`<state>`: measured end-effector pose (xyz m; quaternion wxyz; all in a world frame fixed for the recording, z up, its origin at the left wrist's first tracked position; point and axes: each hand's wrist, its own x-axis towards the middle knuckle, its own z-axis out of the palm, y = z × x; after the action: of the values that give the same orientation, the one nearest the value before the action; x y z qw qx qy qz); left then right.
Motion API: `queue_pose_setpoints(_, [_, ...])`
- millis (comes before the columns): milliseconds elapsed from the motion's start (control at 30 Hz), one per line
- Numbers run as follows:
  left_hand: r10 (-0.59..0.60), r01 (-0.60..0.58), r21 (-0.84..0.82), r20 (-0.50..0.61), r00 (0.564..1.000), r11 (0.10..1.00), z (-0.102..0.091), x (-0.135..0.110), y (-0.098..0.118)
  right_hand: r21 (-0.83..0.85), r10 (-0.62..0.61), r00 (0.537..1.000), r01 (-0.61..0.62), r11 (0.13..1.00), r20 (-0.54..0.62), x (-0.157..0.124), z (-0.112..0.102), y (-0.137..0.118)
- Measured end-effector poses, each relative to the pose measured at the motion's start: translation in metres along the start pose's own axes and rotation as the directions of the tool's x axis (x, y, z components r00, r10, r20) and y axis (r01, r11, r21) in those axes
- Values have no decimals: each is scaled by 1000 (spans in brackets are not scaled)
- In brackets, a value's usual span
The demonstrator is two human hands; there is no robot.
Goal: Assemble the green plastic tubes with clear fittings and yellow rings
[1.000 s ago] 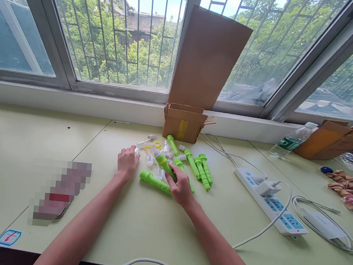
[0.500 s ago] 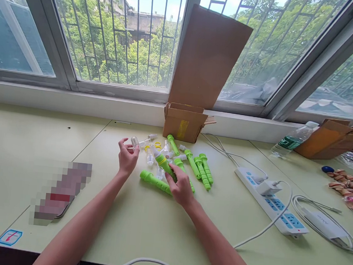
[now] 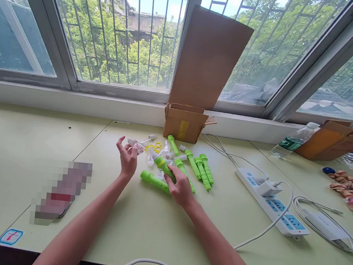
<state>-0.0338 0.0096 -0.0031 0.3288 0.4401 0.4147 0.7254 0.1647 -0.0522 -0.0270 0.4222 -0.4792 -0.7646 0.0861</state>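
Observation:
My right hand (image 3: 181, 188) is closed around a green plastic tube (image 3: 164, 167) with a yellow ring near its tip, tilted up off the table. My left hand (image 3: 127, 156) is raised palm-up just left of it, fingers curled on a small clear plastic piece (image 3: 134, 143). Another green tube (image 3: 154, 181) lies flat between my hands. More green tubes (image 3: 202, 171) lie to the right. Clear pieces (image 3: 150, 158) and yellow rings (image 3: 157, 146) are scattered behind the hands.
A small open cardboard box (image 3: 184, 123) stands against the window sill with a cardboard sheet (image 3: 210, 58) leaning behind it. A white power strip (image 3: 271, 202) with cables lies right. A water bottle (image 3: 292, 141) and another cardboard box (image 3: 332, 139) sit far right.
My left hand lifted from the table with a clear piece and turned palm-up. My right hand kept hold of the green tube almost in place.

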Motion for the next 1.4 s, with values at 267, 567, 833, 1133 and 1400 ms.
queue_pose_setpoints(267, [20,-19,-13,82,996,1000,6,-9,6,-12,-18,1000,18,1000,15,1,-1,-3])
queue_pose_setpoints(567, [0,-30,75,376,927,997,14,-26,2,-50,10,1000,-9,999,24,2,-3,3])
queue_pose_setpoints(833, [-39,25,50,309,950,998,12,-23,1,-26,-13,999,12,1000,-33,4,-6,0])
queue_pose_setpoints(1133, [-35,21,58,264,964,998,11,-21,-3,-57,21,1000,-22,998,-7,5,-10,-3])
queue_pose_setpoints(1400, [-66,58,42,228,971,997,12,-20,-2,9,-14,999,14,1000,-36,6,-11,-4])
